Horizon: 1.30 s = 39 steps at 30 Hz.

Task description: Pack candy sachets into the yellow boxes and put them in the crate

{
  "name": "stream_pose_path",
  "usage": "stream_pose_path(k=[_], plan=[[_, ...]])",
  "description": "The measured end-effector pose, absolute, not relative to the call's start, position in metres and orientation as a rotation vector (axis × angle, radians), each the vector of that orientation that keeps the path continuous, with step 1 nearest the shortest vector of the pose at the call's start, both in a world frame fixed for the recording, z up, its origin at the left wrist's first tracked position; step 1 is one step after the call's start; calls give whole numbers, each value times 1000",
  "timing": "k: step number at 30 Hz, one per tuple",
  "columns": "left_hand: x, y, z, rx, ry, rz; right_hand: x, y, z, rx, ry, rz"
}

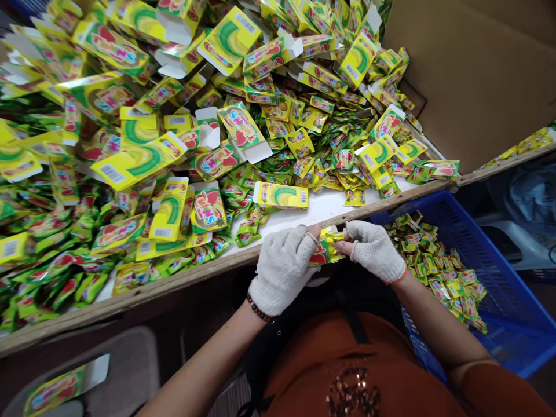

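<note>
Your two gloved hands meet just over the near wooden edge [174, 281] of the table, with the small yellow-and-green box [326, 248] held between them. Your left hand [282, 269] has its fingers curled together around the box's left end, thumb on top; your right hand [374, 249] pinches the right end with thumb and forefinger, the other fingers folded in. The box sits right at the table's lip, touching both hands and clear of the heap. A strip of bare white tabletop [324, 205] lies just beyond your hands, the only open room on the surface; one flat box [280, 195] rests at its far edge. Past that, and all along the left, the pile of sachets and folded cartons [143, 145] covers the table to the wooden edge and crowds any reach to the far side. To your right, just beside your right wrist and below table level, a blue crate [486, 272] holds small filled packs [438, 269]; its rim stands close against the table's end. A large brown cardboard sheet [473, 75] walls off the far right. Near left, below the table, a single loose carton [61, 388] lies on a grey surface.
</note>
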State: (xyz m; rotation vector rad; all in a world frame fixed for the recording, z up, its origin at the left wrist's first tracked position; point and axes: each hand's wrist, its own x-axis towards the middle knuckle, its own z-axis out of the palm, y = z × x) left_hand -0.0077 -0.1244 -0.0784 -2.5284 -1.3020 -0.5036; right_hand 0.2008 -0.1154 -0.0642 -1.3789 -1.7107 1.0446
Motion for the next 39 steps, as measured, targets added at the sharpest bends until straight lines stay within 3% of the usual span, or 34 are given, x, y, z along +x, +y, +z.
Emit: stream_pose_path(k=[4,11,16,19,23,28,34,36,39], plan=[[-7,-125,-80,-2518,-1268,-513,196,-117,-64,-1281,-1785,1027],[-7,-127,-83,-2516,-1174,-629,191,-116,-68,-1192,-1654,1419],[-3,-126,-85,-2477,-1266,-624,188,-117,-68,-1310,-1740,1227],[0,-128,-90,-2425,-1420,-691,187,-125,-66,-1284,-1701,1279],[10,-143,-102,-2442,-1679,-1025,190,-137,-72,-1212,-1584,1088],[21,-175,-114,-2810,-2271,-1436,196,-138,-81,-1105,-1867,947],[14,-207,-126,-2381,-3067,-2463,207,-149,-94,-1068,-2022,1181],[12,-223,-135,-2235,-3152,-2576,210,-156,-98,-1065,-2098,1272],[9,-249,-149,-2286,-3225,-2456,211,-163,-97,-942,-2374,1424]])
